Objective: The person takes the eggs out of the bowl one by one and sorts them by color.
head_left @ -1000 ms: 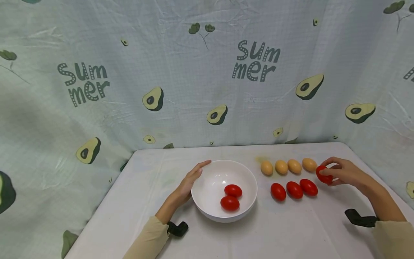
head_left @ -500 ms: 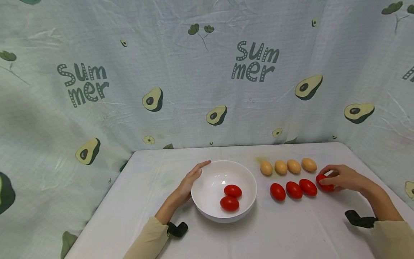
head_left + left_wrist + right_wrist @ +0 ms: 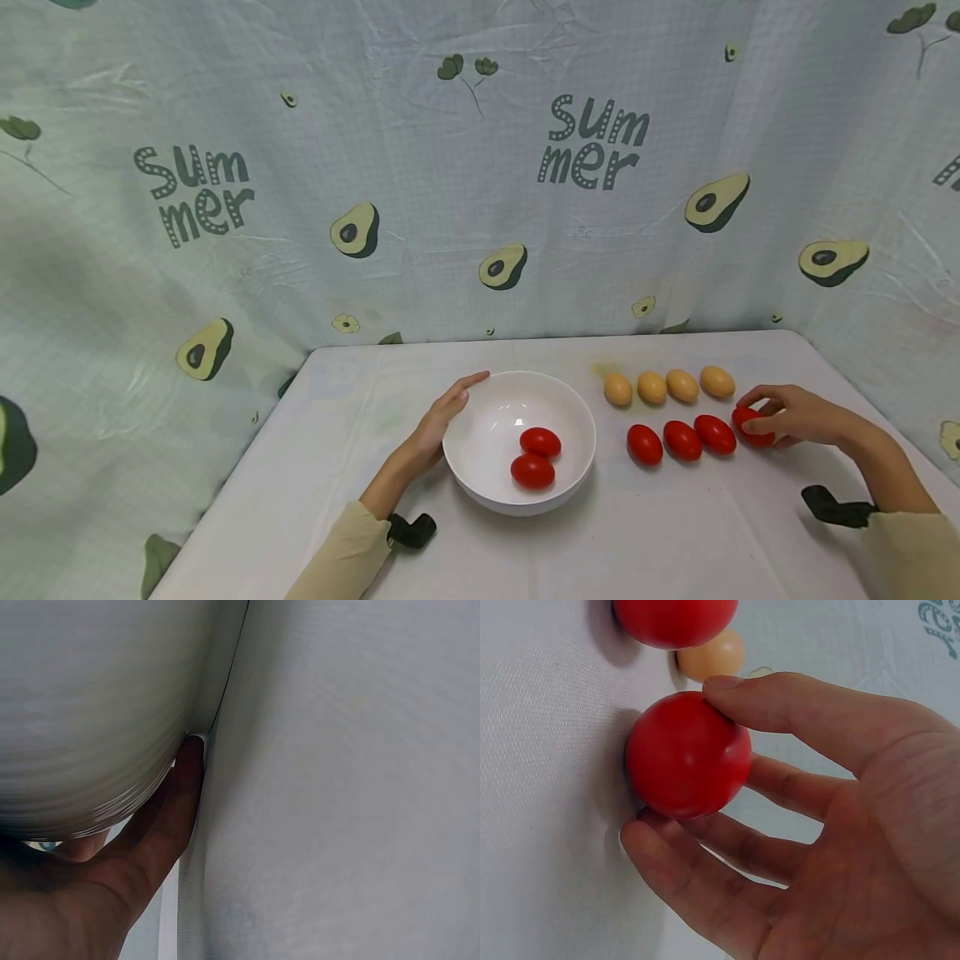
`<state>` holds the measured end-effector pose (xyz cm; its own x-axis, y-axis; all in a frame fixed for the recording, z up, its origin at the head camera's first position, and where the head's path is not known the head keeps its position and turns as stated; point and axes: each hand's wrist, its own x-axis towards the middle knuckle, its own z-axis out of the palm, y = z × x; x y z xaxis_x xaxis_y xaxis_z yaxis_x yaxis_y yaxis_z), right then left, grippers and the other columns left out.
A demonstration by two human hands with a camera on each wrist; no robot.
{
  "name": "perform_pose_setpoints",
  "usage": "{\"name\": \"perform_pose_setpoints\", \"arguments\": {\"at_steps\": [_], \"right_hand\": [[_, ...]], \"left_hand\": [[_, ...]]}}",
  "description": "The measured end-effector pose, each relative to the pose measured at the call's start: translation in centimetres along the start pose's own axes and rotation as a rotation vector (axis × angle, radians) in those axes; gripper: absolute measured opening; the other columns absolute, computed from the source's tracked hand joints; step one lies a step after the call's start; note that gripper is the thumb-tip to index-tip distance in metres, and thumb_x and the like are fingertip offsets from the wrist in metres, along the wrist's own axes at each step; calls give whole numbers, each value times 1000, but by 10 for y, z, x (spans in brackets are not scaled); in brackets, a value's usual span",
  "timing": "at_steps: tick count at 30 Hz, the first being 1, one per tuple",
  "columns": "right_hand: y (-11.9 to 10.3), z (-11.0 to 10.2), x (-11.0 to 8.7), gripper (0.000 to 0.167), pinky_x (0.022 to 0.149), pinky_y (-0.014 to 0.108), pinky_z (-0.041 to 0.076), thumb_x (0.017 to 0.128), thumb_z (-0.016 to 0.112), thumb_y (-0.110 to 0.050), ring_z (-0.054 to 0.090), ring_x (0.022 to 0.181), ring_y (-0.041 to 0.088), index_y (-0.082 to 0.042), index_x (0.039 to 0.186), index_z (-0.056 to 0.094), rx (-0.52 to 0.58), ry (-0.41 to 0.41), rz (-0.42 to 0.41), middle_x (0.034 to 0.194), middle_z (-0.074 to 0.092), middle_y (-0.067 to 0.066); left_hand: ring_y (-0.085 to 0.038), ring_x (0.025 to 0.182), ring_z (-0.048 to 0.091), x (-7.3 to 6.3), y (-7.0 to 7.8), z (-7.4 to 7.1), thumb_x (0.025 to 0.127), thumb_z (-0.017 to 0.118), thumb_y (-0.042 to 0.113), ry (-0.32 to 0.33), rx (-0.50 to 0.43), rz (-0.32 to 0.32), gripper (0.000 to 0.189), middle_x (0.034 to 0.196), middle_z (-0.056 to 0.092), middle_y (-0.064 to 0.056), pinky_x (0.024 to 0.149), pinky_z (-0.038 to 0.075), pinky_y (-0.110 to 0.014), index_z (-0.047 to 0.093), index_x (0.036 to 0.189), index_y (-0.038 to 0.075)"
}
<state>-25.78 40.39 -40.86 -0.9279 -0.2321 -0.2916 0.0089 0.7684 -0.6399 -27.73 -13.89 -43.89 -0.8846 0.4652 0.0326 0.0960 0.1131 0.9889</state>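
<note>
My left hand (image 3: 431, 427) lies along the left side of a white bowl (image 3: 471, 473), its fingers fairly straight against the outer wall. Close up in the left wrist view, the fingertips (image 3: 192, 754) touch the bowl's underside curve. Inside the bowl are two red eggs, one (image 3: 540, 442) behind the other (image 3: 533, 472). At the right, my right hand (image 3: 806, 417) holds another red egg (image 3: 688, 755) between thumb and fingers, low at the tabletop. This egg is at the right end of a row of red eggs (image 3: 682, 440).
Several yellow-brown eggs (image 3: 682, 386) form a row behind the red ones. A white cloth covers the table (image 3: 637, 533), and a printed curtain (image 3: 420, 167) hangs beyond its back edge. Black wrist mounts (image 3: 412, 531) stick out from both sleeves.
My right hand has lowered the red egg slightly toward me, down to the tabletop beside the red row; over the last half second it barely moves. The left hand and bowl stay put.
</note>
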Motion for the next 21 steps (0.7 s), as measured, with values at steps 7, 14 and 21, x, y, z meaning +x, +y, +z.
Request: {"name": "perform_pose_setpoints", "arguments": {"at_steps": [7, 14, 21], "right_hand": [[0, 1, -1, 55, 80, 40, 65, 96, 69, -15, 61, 104, 25, 13, 137, 44, 11, -13, -9, 122, 59, 32], [-2, 1, -1, 55, 80, 41, 65, 97, 68, -18, 62, 103, 23, 13, 136, 44, 7, -18, -12, 122, 60, 32], [-3, -2, -5, 56, 82, 44, 65, 100, 65, -23, 63, 103, 22, 12, 137, 43, -17, -31, -16, 123, 61, 31]], "left_hand": [[-30, 155, 33, -1, 1, 1, 114, 25, 30, 17, 0, -8, 50, 171, 26, -4, 125, 36, -47, 35, 161, 21], [-31, 156, 32, 0, 1, 1, 114, 24, 30, 14, 1, -15, 50, 172, 25, -5, 125, 36, -46, 34, 162, 20], [-32, 156, 32, 0, 2, 1, 114, 23, 28, 6, -5, -13, 50, 172, 23, -6, 125, 33, -50, 34, 162, 20]]}}
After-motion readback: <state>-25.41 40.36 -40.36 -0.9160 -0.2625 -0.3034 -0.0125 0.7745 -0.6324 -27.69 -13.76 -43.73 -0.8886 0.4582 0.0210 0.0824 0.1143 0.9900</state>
